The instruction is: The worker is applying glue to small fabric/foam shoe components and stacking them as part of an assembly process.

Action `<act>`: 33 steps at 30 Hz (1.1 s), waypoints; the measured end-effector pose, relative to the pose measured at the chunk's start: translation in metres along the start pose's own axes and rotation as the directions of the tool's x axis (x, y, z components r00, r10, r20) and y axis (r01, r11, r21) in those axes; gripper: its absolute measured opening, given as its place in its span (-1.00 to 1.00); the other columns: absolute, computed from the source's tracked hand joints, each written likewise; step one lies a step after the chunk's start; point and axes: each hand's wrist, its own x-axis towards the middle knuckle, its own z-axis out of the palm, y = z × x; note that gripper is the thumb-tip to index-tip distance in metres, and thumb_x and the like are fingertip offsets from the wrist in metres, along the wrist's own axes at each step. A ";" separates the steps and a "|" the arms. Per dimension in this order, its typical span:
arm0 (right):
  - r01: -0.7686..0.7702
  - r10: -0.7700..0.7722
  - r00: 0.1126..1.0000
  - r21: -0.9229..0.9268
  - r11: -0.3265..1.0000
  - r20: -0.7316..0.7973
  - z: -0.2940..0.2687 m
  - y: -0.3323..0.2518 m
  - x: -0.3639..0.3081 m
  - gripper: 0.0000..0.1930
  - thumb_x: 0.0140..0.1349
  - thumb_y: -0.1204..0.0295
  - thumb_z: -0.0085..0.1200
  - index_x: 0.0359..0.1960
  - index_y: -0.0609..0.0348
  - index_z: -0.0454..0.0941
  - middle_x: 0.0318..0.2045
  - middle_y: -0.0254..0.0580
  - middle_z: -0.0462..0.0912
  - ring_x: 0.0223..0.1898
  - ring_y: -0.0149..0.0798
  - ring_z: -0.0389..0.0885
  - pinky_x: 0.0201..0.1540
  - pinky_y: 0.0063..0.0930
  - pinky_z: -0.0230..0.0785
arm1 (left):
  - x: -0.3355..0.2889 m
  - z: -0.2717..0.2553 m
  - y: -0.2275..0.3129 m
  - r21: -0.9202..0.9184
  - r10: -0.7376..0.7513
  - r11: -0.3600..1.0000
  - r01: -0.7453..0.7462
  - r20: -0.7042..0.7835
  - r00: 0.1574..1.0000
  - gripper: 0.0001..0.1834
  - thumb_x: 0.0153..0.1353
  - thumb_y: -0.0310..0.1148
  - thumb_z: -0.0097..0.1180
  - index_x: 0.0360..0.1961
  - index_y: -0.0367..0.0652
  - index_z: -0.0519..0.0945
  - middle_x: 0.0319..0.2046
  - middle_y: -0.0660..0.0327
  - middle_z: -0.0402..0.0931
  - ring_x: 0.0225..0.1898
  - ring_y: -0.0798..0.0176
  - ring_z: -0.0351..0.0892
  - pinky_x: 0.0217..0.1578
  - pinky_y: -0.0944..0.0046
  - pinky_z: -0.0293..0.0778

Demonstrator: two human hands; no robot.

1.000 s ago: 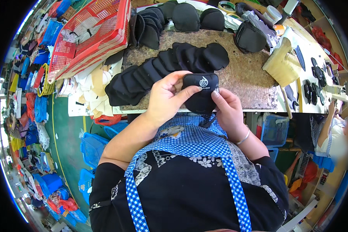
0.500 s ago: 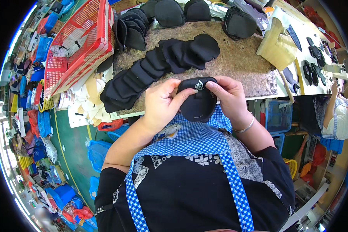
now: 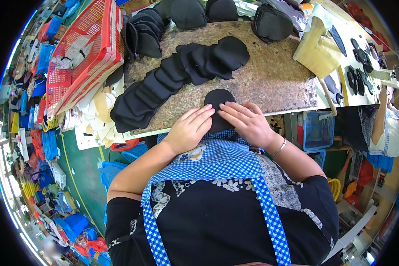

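Observation:
A black padded piece shaped like a shoe tongue (image 3: 220,96) lies plain side up at the near edge of the worktop, its lower end over my apron. My left hand (image 3: 191,128) rests on its left side with the fingers stretched out. From the right, my right hand (image 3: 249,122) lies on it too, fingers flat and slightly apart. The fingertips of both hands nearly meet at the middle of the piece. Just beyond, a row of overlapping black pieces of the same sort (image 3: 169,73) runs diagonally over the brown speckled board (image 3: 270,75).
A red plastic basket (image 3: 106,46) leans at the left, beside pale paper scraps (image 3: 97,113). More black pieces (image 3: 188,14) stand in stacks along the back. A yellowish wooden block (image 3: 317,52) sits at the right. Farther right, another person (image 3: 385,131) is at work.
The black padded piece has gone from being held up, printed side showing, to lying with its plain side up. My hands have let go their pinch and flattened onto it.

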 end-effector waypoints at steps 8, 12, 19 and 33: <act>-0.076 0.097 0.945 0.078 0.994 -0.314 -0.031 0.016 0.032 -0.47 -0.25 0.63 -0.03 -0.08 0.19 0.47 -0.08 -0.15 0.52 -0.10 -0.15 0.46 -0.05 -0.33 0.23 | 0.031 -0.033 0.003 -0.278 -0.218 0.955 0.109 -0.400 0.890 -0.50 -0.19 -0.42 0.27 -0.18 -0.28 0.36 -0.06 -0.03 0.39 -0.03 -0.04 0.42 -0.01 0.09 0.33; -0.316 0.189 0.880 -0.239 0.918 -0.436 -0.033 0.043 0.065 -0.49 -0.15 0.55 0.03 -0.02 0.28 0.39 0.00 -0.09 0.42 0.04 -0.11 0.36 0.06 -0.24 0.14 | 0.070 -0.043 -0.003 -0.139 -0.115 0.989 0.057 -0.457 0.882 -0.48 -0.12 -0.44 0.21 -0.09 -0.30 0.33 -0.02 -0.05 0.36 0.03 -0.08 0.37 0.01 0.09 0.30; -0.272 0.391 0.905 0.478 0.835 -0.167 -0.027 0.103 0.079 -0.69 -0.04 0.54 0.06 -0.18 0.25 0.50 -0.24 0.00 0.56 -0.24 -0.04 0.54 -0.16 -0.35 0.40 | 0.105 0.004 -0.031 0.159 -0.130 0.976 0.147 -0.112 0.985 -0.42 0.02 -0.22 0.10 0.05 -0.28 0.30 0.11 0.04 0.23 0.22 0.04 0.10 0.18 -0.04 -0.01; -0.476 0.171 0.814 -0.469 0.744 -0.555 -0.039 0.158 0.086 -0.54 -0.21 0.44 0.20 -0.15 0.08 0.44 -0.20 -0.26 0.40 -0.12 -0.16 0.36 -0.08 -0.27 0.17 | 0.108 0.005 -0.045 0.335 -0.057 0.942 0.023 0.092 0.994 -0.45 -0.03 -0.20 0.16 -0.03 -0.26 0.37 0.09 0.11 0.23 0.25 0.14 0.03 0.21 -0.05 -0.06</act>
